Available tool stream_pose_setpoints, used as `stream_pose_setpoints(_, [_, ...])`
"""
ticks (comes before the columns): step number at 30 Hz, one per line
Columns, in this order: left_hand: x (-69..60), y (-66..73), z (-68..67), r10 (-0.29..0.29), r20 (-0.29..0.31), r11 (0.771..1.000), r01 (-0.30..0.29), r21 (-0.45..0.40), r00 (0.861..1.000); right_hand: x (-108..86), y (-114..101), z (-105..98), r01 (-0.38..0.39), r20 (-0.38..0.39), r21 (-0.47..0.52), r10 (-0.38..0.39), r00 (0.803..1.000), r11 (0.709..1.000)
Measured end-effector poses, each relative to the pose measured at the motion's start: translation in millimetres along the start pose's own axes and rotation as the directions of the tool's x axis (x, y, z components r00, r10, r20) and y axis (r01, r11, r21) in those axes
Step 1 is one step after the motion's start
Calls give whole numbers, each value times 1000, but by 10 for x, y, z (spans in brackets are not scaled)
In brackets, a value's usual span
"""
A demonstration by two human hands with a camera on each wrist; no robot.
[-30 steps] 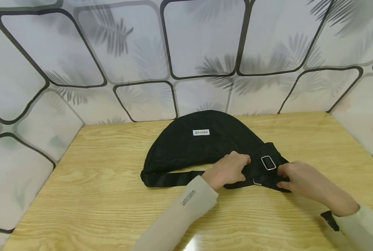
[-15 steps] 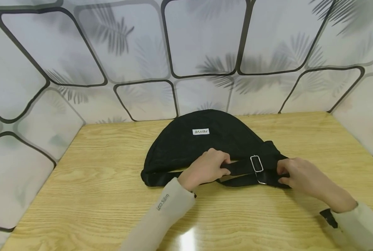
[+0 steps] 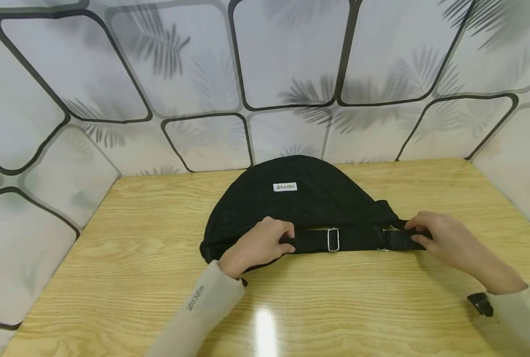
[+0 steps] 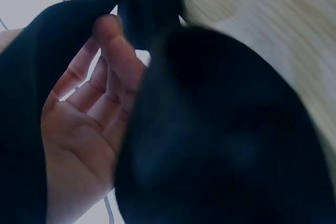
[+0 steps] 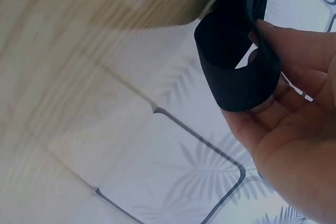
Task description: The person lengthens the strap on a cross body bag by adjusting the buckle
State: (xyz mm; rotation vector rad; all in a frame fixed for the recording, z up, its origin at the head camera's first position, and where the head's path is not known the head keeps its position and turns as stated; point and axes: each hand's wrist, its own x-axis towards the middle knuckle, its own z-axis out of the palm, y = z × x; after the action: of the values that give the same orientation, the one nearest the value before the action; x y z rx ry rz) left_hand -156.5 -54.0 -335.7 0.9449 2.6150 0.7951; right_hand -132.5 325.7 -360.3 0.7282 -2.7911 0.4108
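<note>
A black half-moon bag (image 3: pixel 287 208) with a small white label (image 3: pixel 285 187) lies flat on the table, its curved side toward the wall. Along its near edge the black strap (image 3: pixel 358 239) is stretched between both hands, with a metal slider buckle (image 3: pixel 333 240) on it. My left hand (image 3: pixel 258 245) pinches the strap left of the buckle; in the left wrist view a wide strap loop (image 4: pixel 220 129) hangs in front of that palm. At the bag's right end my right hand (image 3: pixel 452 243) grips the strap, which bends into a loop (image 5: pixel 239 85) between thumb and fingers in the right wrist view.
The wood-grain table (image 3: pixel 126 277) meets a patterned backdrop (image 3: pixel 287 54) behind the bag and at both sides. A second metal ring (image 3: pixel 382 243) sits on the strap near the right hand.
My left hand has slid left along the strap, drawing it straight, and the slider buckle has moved left with it. The right hand has shifted slightly right. The bag's body stays put.
</note>
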Motion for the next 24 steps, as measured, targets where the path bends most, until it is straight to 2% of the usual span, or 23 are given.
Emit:
stream_pose_setpoints(2, [-57,-47,-11,-4,3,1000,4,6,1000,-6,36,9,38,-30,-13,-38,999,999])
stream_pose_setpoints(11, [-304,-213,-76,34,-18,999,-34,24,999,-25,163,4,114,-76,11,-113,991,993])
stream_pose_setpoints(18, [-443,-307,-118,-31,-17,997,32,64,999,-48,283,5,181,-161,-44,-186,969,982])
stream_pose_setpoints(24, [-555,-406,-167,-40,-39,996,44,83,998,-99,407,-44,169,-142,-86,-180,973,982])
